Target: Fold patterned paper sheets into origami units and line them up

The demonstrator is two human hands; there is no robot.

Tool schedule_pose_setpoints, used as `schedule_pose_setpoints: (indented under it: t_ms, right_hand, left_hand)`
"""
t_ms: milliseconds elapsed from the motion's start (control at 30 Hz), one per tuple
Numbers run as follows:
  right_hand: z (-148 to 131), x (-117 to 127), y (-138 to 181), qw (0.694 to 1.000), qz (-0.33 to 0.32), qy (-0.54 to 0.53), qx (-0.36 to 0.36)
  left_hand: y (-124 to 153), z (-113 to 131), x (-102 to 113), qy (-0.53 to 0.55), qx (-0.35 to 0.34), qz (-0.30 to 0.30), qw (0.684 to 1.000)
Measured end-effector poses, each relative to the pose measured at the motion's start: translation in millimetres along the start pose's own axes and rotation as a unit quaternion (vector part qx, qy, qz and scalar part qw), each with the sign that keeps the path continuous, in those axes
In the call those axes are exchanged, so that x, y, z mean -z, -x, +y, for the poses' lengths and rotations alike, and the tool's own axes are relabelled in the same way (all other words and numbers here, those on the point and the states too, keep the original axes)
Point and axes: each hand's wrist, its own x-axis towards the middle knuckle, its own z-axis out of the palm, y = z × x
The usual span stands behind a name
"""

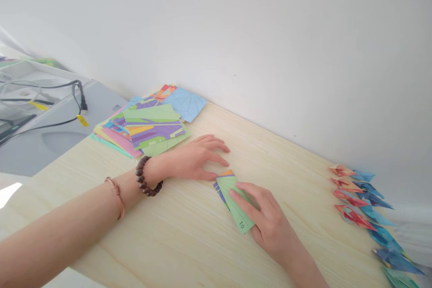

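Observation:
A folded sheet of green origami paper (pixel 235 202), printed with crease lines and the number 10, lies at a slant over the table. My right hand (pixel 266 220) grips its right side, with two fingers across the top; the thumb is mostly hidden. An orange tip shows at the upper end and a purple patterned strip along the left edge. My left hand (pixel 197 158) is open, palm down, fingers spread, its thumb tip at or very near the paper's upper left corner. Whether they touch I cannot tell.
A loose pile of patterned paper sheets (pixel 153 126) lies beyond my left wrist. Along the right edge stand rows of folded red and blue paper pieces (pixel 366 202). A white wall (pixel 256 54) bounds the table (pixel 162 243) behind. Cables (pixel 79 99) lie on a grey surface at left.

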Motion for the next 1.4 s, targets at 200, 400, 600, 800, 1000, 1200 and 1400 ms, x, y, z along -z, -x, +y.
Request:
schedule_pose_setpoints:
  t_ms: [200, 400, 600, 800, 1000, 1200, 1400]
  right_hand:
    - [0.5, -0.1, 3.8, 1.0, -0.017, -0.019, -0.019]
    - [-6.7, -0.6, 2.0, 0.998, -0.022, -0.007, -0.053]
    - [-8.8, -1.8, 2.7, 0.997, 0.006, -0.011, -0.077]
    - [-10.8, -1.5, 6.0, 0.998, -0.012, -0.034, -0.046]
    - [-9.3, -1.6, 5.8, 0.999, -0.026, -0.017, -0.03]
    - [-10.4, -1.6, 3.3, 0.999, -0.031, -0.002, -0.019]
    - [-9.7, -0.2, 2.3, 0.999, -0.031, -0.004, -0.015]
  left_hand:
    - [-4.1, 6.5, -9.7, -0.024, 0.068, 0.025, 0.997]
    - [-6.2, 11.4, -11.8, -0.049, 0.093, 0.026, 0.994]
    - [-5.9, 6.2, -9.9, -0.043, 0.053, 0.009, 0.998]
    - [-6.4, 6.8, -11.2, -0.039, 0.052, 0.011, 0.998]
    - [-5.8, 3.9, -12.0, -0.034, 0.047, 0.017, 0.998]
    - [-4.3, 1.0, -9.4, -0.028, 0.033, 0.007, 0.999]
    - [-4.2, -0.1, -10.4, -0.013, 0.033, 0.014, 0.999]
